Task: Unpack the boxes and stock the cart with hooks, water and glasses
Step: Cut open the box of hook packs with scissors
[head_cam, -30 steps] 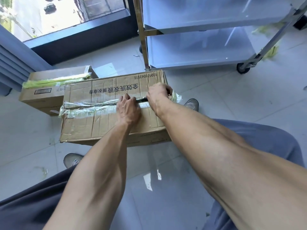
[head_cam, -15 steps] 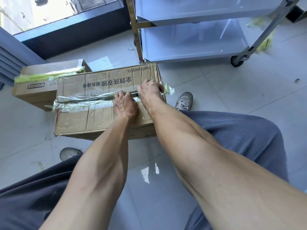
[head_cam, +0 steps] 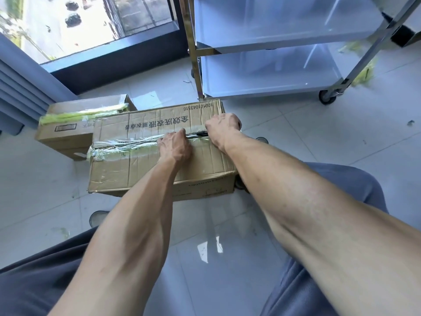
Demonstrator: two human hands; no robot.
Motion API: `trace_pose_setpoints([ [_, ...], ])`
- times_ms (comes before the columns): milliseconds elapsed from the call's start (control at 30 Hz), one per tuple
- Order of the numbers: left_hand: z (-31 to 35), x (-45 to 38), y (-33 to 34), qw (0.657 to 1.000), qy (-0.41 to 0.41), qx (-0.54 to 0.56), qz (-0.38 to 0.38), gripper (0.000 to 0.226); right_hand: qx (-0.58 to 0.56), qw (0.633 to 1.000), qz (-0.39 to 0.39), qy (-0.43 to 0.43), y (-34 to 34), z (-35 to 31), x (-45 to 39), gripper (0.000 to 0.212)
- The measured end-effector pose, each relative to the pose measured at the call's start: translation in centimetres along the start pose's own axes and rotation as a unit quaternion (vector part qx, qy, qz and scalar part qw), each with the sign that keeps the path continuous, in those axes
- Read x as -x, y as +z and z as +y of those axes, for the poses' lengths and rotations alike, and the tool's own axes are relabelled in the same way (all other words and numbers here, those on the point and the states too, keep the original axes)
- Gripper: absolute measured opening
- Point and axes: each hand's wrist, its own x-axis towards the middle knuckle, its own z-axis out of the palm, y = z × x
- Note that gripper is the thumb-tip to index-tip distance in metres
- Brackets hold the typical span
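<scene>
On the taped cardboard box (head_cam: 145,160) before the cart (head_cam: 268,71), the left hand (head_cam: 175,147) gripped the seam flap while the right hand (head_cam: 224,128) clenched a dark tool (head_cam: 201,133).

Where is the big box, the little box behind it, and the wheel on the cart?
Big box (head_cam: 136,172), head view, on its bare near top flap.
Little box (head_cam: 66,135), head view, on its front side wall.
Cart wheel (head_cam: 327,99), head view, on the black tyre at the cart's right corner.
</scene>
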Motion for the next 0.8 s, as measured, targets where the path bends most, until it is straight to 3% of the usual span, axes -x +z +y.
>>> trace_pose_setpoints([
  [133,-0.5,0.5,-1.2,1.0,0.011,0.011,0.019,0.017,-0.031,0.999,-0.013,0.035,-1.8,0.3,0.5,0.035],
  [267,-0.9,1.9,-2.7,0.998,-0.008,0.058,0.036,0.016,0.016,0.997,-0.058,0.044,-3.6,0.7,2.4,0.028],
  [367,-1.2,3.3,-3.5,0.997,-0.005,0.059,0.057,0.011,0.019,0.986,-0.109,0.122,-3.0,2.5,4.2,0.032],
  [467,-1.3,5.2,-4.5,0.998,0.017,0.011,0.056,0.022,-0.04,0.981,-0.067,0.176,-1.9,3.5,5.6,0.023],
  [667,-0.4,8.3,-7.8,0.992,0.033,-0.022,-0.118,0.032,-0.097,0.978,0.09,0.16,-4.1,-0.3,4.7,0.027],
  [733,-0.8,10.1,-8.2,0.975,0.037,0.024,-0.216,0.026,-0.115,0.977,0.117,0.135,-5.6,-2.3,4.3,0.028],
  [800,-1.9,12.2,-9.3,0.941,-0.03,0.134,-0.31,0.014,-0.129,0.978,0.122,0.112,-6.7,-4.2,4.4,0.031],
])
